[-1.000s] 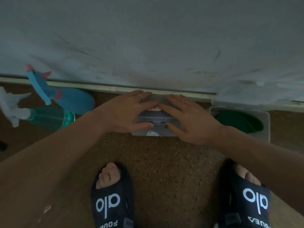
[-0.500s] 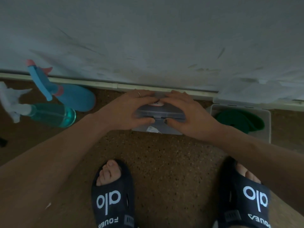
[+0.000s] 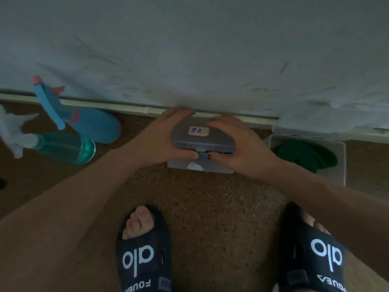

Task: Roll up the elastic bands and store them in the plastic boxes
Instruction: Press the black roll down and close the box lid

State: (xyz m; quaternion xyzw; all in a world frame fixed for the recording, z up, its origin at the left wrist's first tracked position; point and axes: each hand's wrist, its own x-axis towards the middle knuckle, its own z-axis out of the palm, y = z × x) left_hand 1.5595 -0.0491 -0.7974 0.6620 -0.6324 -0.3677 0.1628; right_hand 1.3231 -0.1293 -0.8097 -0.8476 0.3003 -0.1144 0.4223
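Note:
A grey translucent plastic box (image 3: 207, 139) with a closed lid and a red-edged label sits on top of another clear plastic box (image 3: 212, 167) on the brown floor by the wall. My left hand (image 3: 156, 141) grips its left side, thumb at the front clasp. My right hand (image 3: 240, 147) grips its right side, thumb pressing the front edge beside the clasp. To the right an open clear plastic box (image 3: 341, 165) holds a rolled green elastic band (image 3: 305, 155).
Two spray bottles lie at the left: a blue one (image 3: 90, 124) and a teal one (image 3: 63, 147). A white cloth-covered surface (image 3: 189, 49) rises behind the boxes. My feet in black slippers (image 3: 144, 251) stand on the floor below.
Both hands went from lying flat on the lid to gripping the box's sides. The box's top with its label now shows, and the box looks slightly raised.

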